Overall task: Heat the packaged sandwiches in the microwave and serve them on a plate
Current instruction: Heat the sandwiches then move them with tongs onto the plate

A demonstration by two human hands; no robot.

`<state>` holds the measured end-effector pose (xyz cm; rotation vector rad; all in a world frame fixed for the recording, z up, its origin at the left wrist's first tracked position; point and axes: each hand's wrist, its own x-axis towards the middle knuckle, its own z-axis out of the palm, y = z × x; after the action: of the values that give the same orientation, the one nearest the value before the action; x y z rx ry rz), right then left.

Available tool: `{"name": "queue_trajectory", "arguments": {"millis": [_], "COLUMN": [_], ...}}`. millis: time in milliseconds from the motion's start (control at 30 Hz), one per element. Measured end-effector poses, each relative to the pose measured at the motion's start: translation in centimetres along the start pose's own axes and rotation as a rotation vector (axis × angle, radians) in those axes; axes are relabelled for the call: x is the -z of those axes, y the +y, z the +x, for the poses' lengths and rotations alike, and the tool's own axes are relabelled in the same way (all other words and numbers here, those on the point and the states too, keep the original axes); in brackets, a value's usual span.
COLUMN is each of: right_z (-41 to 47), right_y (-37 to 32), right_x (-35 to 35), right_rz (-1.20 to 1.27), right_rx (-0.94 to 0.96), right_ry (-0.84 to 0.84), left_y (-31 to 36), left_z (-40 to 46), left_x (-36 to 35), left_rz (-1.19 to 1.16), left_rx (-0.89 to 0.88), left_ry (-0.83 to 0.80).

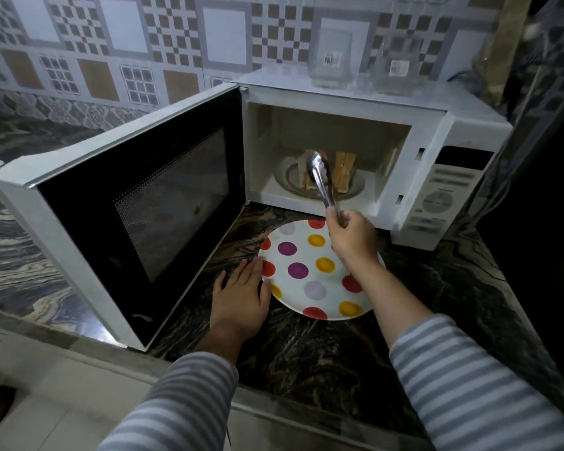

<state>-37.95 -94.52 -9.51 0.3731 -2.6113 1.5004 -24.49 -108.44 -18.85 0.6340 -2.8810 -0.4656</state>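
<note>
Sandwiches: upright on the turntable inside my open microwave.
Right hand: grip clenched round tongs, tips at the left sandwich.
Left hand: grip flat on bench, fingers touching dotted plate.

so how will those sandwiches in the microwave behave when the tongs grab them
The sandwiches stand upright on edge on the turntable, so a nudge would probably tip them. They look like layered bread, likely soft and light, so hard squeezing by the tongs in the right hand may crush or split them.
</note>
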Motion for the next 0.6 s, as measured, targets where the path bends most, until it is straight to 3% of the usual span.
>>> {"name": "queue_trajectory", "arguments": {"millis": [267, 600], "right_z": [1.1, 4.3], "right_y": [0.6, -2.4], "right_x": [-3.1, -2.3], "right_rz": [0.12, -0.166], "right_rx": [-0.06, -0.121], "right_ry": [-0.102, -0.042], "left_y": [0.1, 0.3], "left_z": [0.0, -0.2], "left_x": [0.4, 0.6], "left_rz": [-0.002, -0.019], "left_rx": [0.001, -0.014], "left_ry": [0.014, 0.021]}}
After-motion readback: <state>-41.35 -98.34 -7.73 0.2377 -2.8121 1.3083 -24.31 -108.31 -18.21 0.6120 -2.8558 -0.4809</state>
